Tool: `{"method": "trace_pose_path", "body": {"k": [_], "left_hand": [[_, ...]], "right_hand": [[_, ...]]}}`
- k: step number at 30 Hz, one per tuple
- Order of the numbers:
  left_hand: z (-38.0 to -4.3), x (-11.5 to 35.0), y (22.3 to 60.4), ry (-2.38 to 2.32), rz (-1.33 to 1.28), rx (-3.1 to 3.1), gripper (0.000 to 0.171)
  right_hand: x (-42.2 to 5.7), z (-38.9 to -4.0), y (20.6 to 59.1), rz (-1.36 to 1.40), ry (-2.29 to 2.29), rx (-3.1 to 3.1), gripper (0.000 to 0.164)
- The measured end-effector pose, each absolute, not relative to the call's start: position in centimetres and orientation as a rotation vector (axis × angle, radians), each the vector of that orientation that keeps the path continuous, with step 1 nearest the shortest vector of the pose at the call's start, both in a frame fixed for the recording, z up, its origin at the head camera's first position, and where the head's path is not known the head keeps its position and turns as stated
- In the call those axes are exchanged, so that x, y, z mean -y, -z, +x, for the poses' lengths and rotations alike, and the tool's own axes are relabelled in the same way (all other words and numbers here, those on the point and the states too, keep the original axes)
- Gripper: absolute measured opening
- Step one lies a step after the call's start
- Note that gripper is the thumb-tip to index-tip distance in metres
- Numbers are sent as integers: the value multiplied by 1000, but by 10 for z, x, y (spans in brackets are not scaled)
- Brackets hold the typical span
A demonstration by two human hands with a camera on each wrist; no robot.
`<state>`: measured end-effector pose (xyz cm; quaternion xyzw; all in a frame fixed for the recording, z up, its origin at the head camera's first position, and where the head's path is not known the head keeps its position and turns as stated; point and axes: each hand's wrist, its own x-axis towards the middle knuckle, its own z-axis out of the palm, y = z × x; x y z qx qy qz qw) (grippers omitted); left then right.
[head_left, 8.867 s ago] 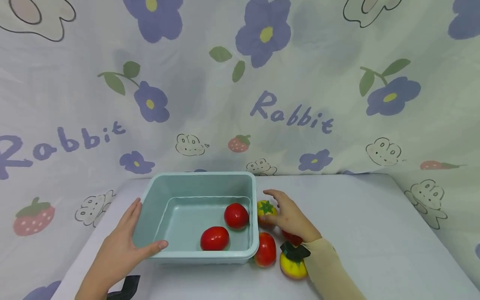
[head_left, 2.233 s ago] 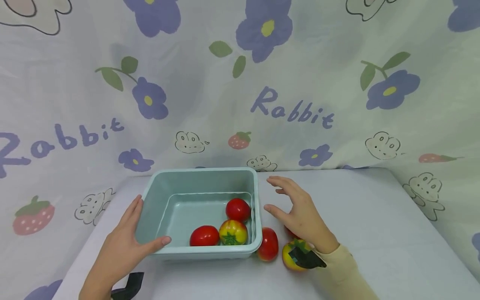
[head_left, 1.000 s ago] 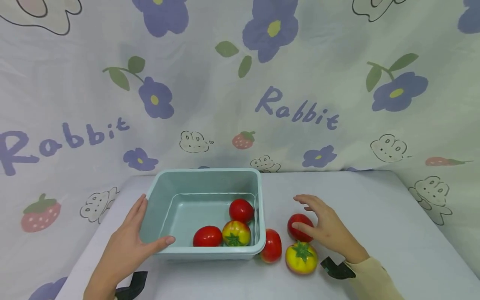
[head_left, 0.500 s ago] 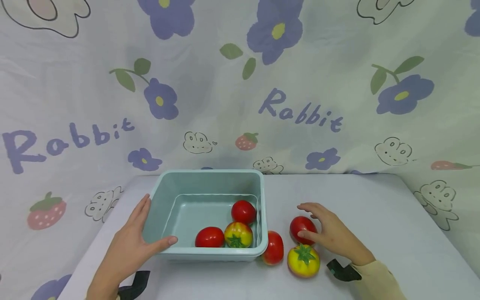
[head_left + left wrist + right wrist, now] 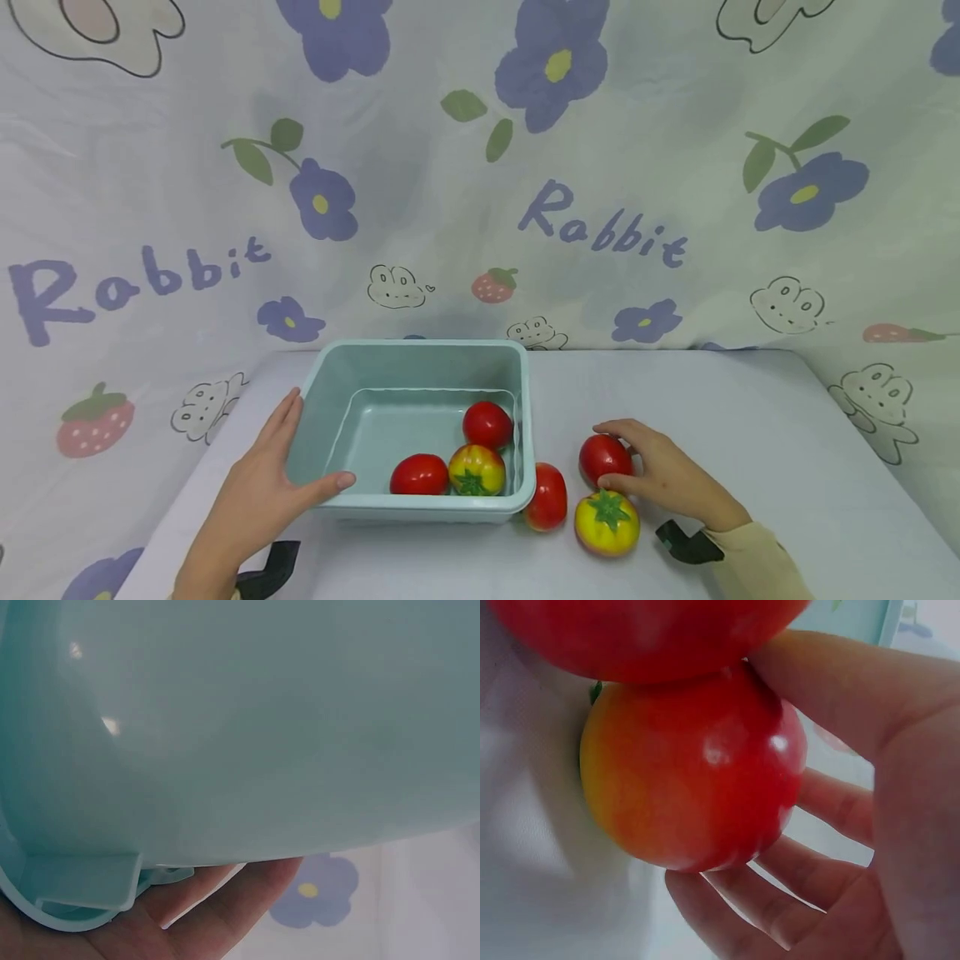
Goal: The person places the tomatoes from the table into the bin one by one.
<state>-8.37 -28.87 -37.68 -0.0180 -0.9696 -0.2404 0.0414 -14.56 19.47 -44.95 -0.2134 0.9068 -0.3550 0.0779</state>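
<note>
My right hand (image 5: 667, 475) curls round a red tomato (image 5: 603, 458) on the table, thumb on its near side and fingers over the far side. In the right wrist view the tomato (image 5: 697, 772) shows a yellow flank, with the fingers and thumb around it. A yellow tomato (image 5: 607, 523) with a green star-shaped top sits just in front of it. My left hand (image 5: 255, 492) rests at the left front corner of a pale blue-green bin (image 5: 405, 502), fingers straight along the side wall, thumb over the front rim. The left wrist view shows the bin's wall (image 5: 262, 735) close up.
Inside the bin lie two red tomatoes, one at the back right (image 5: 487, 425) and one at the front (image 5: 418, 475), and a yellow-red tomato (image 5: 477, 470). Another red tomato (image 5: 547, 497) lies against the bin's right side. A printed cloth (image 5: 465, 200) hangs behind the table.
A yellow-red tomato has moved from the table into the bin. My right hand has come back to the right, down to the red tomato, and closed round it. The left hand stays at the bin.
</note>
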Motion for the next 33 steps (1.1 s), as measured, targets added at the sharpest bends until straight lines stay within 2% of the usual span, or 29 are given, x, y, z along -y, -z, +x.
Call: {"method": "trace_pose_path", "body": {"k": [14, 33], "left_hand": [[-84, 289, 377, 718, -64, 2970, 123], [-84, 288, 375, 750, -61, 2956, 123]], "right_hand": [[-196, -148, 456, -641, 1082, -2681, 70], [-193, -146, 447, -513, 1077, -2763, 73]]}}
